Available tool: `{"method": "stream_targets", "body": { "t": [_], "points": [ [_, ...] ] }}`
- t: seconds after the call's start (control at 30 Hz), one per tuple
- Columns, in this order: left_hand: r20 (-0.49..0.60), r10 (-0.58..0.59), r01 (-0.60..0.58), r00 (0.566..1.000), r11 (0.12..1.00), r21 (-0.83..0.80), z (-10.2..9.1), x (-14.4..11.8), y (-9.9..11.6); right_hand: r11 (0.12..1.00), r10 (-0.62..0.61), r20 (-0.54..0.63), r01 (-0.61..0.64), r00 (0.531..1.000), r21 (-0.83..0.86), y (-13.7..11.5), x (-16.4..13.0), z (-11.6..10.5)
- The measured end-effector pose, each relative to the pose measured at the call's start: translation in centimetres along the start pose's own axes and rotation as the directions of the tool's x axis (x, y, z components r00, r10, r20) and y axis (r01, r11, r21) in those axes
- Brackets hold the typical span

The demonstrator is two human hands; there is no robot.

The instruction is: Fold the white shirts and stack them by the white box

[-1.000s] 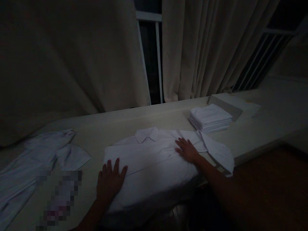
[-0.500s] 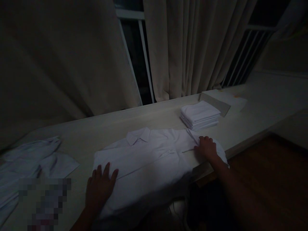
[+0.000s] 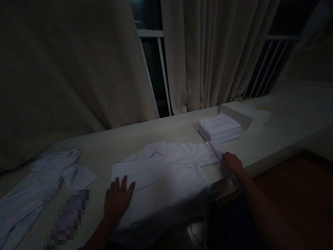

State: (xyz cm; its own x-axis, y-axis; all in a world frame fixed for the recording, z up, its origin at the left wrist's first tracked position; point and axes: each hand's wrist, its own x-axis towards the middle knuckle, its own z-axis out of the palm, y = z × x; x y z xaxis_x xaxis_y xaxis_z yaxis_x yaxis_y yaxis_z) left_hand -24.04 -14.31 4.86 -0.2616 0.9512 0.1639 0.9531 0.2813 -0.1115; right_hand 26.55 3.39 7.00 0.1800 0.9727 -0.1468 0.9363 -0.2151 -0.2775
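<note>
A white collared shirt (image 3: 166, 184) lies spread on the pale counter, its lower part hanging over the front edge. My left hand (image 3: 118, 198) rests flat on the shirt's left side, fingers spread. At the other side, my right hand (image 3: 232, 163) is closed on the end of the shirt's sleeve (image 3: 204, 154), which stretches out to the right. A bit of white cloth hangs below that hand, blurred. Behind the sleeve sits a neat stack of folded white shirts (image 3: 220, 126).
Loose white shirts (image 3: 57, 172) lie in a heap at the left, with a pixelated object (image 3: 69, 218) in front. A white panel or box (image 3: 249, 114) lies behind the stack. Beige curtains (image 3: 192, 55) hang along the counter's back edge (image 3: 145, 124), before a barred window.
My right hand has moved slightly right with the sleeve, and the cloth beyond it has drawn in toward the hand. My left hand stays on the shirt. The view has shifted a little.
</note>
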Motion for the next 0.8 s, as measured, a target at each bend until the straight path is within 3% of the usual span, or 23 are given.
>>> {"method": "stream_targets", "body": {
  "t": [0.13, 0.2, 0.23, 0.3, 0.33, 0.4, 0.53, 0.63, 0.7, 0.8],
  "points": [
    [0.033, 0.049, -0.049, 0.998, 0.999, 0.011, 0.3, 0.0, -0.4, 0.984, -0.122, 0.039, 0.116, 0.992, 0.134, -1.0, -1.0, -1.5],
    [0.022, 0.032, -0.032, 0.999, 0.999, 0.006, 0.3, 0.0, -0.3, 0.909, -0.227, 0.117, 0.168, 0.967, 0.381, -2.0, -1.7, -2.2],
    [0.017, 0.012, -0.012, 1.0, 1.0, 0.002, 0.2, 0.0, -0.2, 0.814, -0.283, 0.167, 0.145, 0.944, 0.563, -2.6, -2.1, -2.4],
    [0.006, -0.035, 0.035, 0.999, 0.999, -0.007, 0.1, -0.1, 0.2, 0.499, -0.404, 0.252, -0.02, 0.879, 0.867, -4.0, -2.8, -2.4],
    [-0.002, -0.061, 0.061, 0.998, 0.998, -0.011, 0.1, -0.1, 0.4, 0.346, -0.452, 0.277, -0.12, 0.848, 0.931, -4.8, -3.0, -2.3],
    [-0.027, -0.107, 0.106, 0.994, 0.994, -0.015, 0.4, -0.2, 0.5, 0.181, -0.504, 0.308, -0.25, 0.807, 0.951, -6.5, -3.3, -1.7],
    [-0.096, -0.161, 0.156, 0.982, 0.986, -0.053, 1.4, 0.1, -0.2, 0.102, -0.528, 0.372, -0.378, 0.763, 0.92, -10.6, -3.8, 0.1],
    [-0.166, -0.151, 0.124, 0.974, 0.979, -0.165, 1.4, -0.3, 0.4, 0.084, -0.521, 0.395, -0.416, 0.756, 0.906, -13.8, -4.4, 1.3],
    [-0.212, -0.112, 0.046, 0.971, 0.955, -0.292, 1.0, -1.3, 2.5, 0.081, -0.522, 0.402, -0.426, 0.752, 0.901, -15.7, -4.7, 2.0],
    [-0.227, -0.014, -0.116, 0.974, 0.827, -0.551, 0.3, -3.9, 8.2, 0.042, -0.578, 0.371, -0.427, 0.727, 0.903, -17.8, -4.5, 2.9]
  ]
}}
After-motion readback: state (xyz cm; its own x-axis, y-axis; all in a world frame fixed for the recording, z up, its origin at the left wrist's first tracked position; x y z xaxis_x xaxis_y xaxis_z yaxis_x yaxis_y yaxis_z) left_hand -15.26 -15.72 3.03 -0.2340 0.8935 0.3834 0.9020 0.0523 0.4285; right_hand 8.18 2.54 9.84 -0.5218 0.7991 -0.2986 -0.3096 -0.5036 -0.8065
